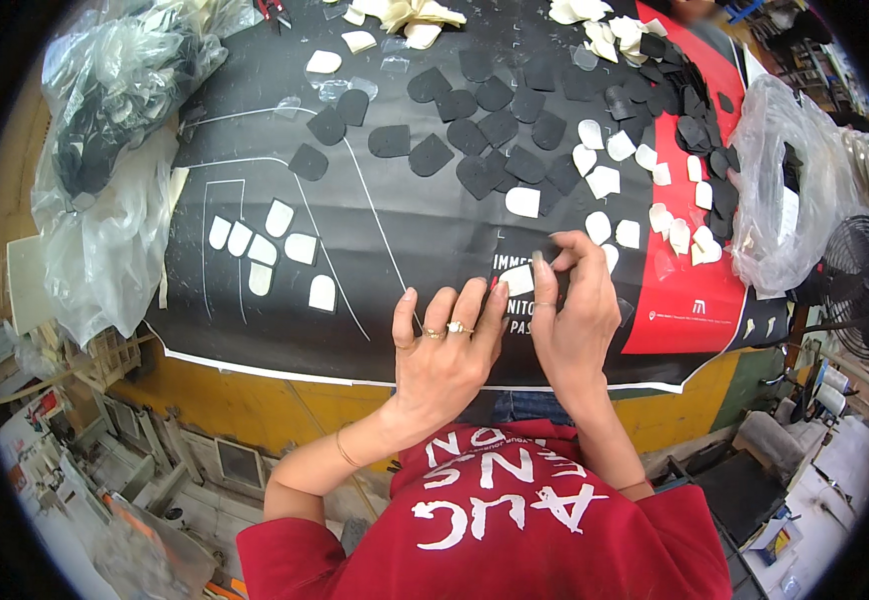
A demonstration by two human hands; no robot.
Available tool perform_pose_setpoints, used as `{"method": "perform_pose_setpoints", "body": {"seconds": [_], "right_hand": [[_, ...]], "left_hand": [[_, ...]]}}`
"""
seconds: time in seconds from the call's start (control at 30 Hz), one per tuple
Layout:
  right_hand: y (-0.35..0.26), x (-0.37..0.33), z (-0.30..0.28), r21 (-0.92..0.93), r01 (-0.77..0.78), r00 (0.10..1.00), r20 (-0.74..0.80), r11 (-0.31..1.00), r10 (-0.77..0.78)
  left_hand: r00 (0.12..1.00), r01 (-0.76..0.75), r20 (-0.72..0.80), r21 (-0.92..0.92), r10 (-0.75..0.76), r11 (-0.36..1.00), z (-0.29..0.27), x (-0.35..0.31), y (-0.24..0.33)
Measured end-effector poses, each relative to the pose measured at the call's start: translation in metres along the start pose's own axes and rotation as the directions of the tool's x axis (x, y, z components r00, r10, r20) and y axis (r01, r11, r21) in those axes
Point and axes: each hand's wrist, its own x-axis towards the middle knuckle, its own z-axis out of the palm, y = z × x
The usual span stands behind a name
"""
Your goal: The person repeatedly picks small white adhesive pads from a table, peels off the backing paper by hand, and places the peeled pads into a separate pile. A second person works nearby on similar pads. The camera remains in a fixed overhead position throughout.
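A small white piece (517, 281), rounded at one end, lies between my two hands over the black sheet. My left hand (445, 345), with rings on its fingers, has its fingertips pressed to the left edge of that piece. To the right of it, my right hand (577, 325) is curled, thumb and forefinger drawn close together. Motion blurs those fingertips, so whatever they hold cannot be made out. Several white pieces (302, 248) of similar shape sit at the left. Beyond my hands lie several dark rounded pieces (431, 155) and one white piece (523, 203).
A black and red printed sheet (355, 230) covers the table. Clear plastic bags stand at left (115, 220) and right (780, 190), the left one holding dark pieces. Heaps of dark pieces (690, 90) and white pieces (415, 15) lie farther back. A fan (855, 285) stands at the right.
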Motion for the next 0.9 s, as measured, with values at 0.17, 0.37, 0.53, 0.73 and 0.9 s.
{"method": "perform_pose_setpoints", "body": {"seconds": [0.17, 0.37, 0.53, 0.73, 0.9], "right_hand": [[0.013, 0.001, -0.003, -0.008, 0.126, 0.988, -0.094, 0.992, -0.126], [0.025, -0.002, -0.026, -0.144, 0.225, 0.946, -0.205, 0.964, -0.252], [0.023, -0.004, -0.027, -0.167, 0.263, 0.942, -0.167, 0.950, -0.291], [0.024, -0.010, -0.037, -0.133, 0.234, 0.954, -0.161, 0.963, -0.254], [0.041, -0.005, -0.051, -0.186, 0.168, 0.962, -0.184, 0.968, -0.203]], "left_hand": [[1.000, 0.026, -0.010, -0.042, -0.027, 0.999, -0.004, -0.005, -0.007], [0.969, 0.242, -0.101, 0.176, -0.228, 0.954, -0.028, -0.011, -0.078], [0.929, 0.324, -0.249, 0.181, -0.275, 0.929, -0.035, 0.017, -0.124], [0.968, 0.251, -0.096, 0.258, -0.233, 0.933, -0.021, 0.065, -0.121], [0.985, 0.148, 0.069, 0.149, -0.159, 0.978, -0.031, 0.042, -0.060]]}}
